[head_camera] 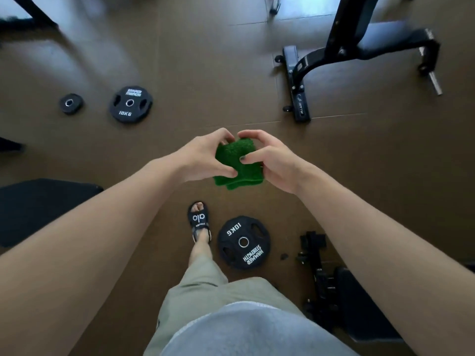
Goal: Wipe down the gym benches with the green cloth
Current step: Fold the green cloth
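- Both hands meet in mid-air over the brown floor, and the green cloth sits folded right between them.
- The left hand pinches the cloth's left edge, thumb low and fingers curled over the top.
- The right hand grips the cloth from the other side, thumb pressed across its face (dark polish on that nail), fingers hooked over the top corner.
- Beyond the right hand, up and away, a black gym bench stands on its frame.
- Beyond the left hand lie a 10KG weight plate and a smaller plate beside it.
- Beneath the hands, a sandalled foot steps forward, a second 10KG plate just beside it.
- Under the left forearm, a black pad; under the right, a dark frame, details hard to make out.
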Tool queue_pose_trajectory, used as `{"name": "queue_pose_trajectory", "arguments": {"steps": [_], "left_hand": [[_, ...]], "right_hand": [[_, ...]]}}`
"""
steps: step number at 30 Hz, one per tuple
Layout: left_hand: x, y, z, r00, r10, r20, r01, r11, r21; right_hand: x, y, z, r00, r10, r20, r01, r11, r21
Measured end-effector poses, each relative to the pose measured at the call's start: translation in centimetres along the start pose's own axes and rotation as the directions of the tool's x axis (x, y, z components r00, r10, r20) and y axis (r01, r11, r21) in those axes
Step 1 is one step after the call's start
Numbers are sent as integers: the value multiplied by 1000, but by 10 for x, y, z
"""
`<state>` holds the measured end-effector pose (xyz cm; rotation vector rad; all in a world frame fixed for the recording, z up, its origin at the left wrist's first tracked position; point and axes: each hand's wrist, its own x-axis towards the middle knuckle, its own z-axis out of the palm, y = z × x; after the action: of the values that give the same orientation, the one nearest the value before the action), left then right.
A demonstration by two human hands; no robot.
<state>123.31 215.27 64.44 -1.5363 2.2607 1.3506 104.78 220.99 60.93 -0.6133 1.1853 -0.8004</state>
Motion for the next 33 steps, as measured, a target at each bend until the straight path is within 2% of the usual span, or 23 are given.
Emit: {"name": "queue_pose_trajectory", "arguments": {"steps": [4, 8, 14, 16, 20, 22, 25, 30, 33], "left_hand": [[91, -20, -61, 996, 64, 63, -68, 995, 72], [164, -34, -138, 974, 67, 216, -98, 986, 135], [245, -18, -234, 941, 67, 332, -138, 971, 194], [267, -8, -257, 935, 72, 347, -142, 973, 181], [325, 12, -287, 968, 73, 239, -71, 997, -19], [359, 26, -296, 977, 59, 205, -34, 992, -122], [420, 50, -303, 976, 68, 207, -22, 975, -219], [518, 104, -321, 981, 26, 191, 26, 964, -264], [563, 136, -346, 989, 44, 140, -11, 974, -227]], "right_hand": [[77, -36, -3, 995, 18, -99, -18, 1000, -1], [142, -90, 7, 989, 58, -134, -73, 991, -116], [213, -166, 4, 966, -28, -258, -52, 954, -297], [233, -182, -5, 959, -27, -281, -63, 949, -309], [269, -210, -30, 937, -18, -348, 5, 999, -40], [285, -226, -47, 918, -4, -398, 50, 993, 106], [314, -253, -83, 887, 3, -462, 119, 964, 236], [374, -311, -149, 873, 22, -488, 191, 904, 383], [404, -351, -175, 886, 29, -463, 200, 877, 437]]}}
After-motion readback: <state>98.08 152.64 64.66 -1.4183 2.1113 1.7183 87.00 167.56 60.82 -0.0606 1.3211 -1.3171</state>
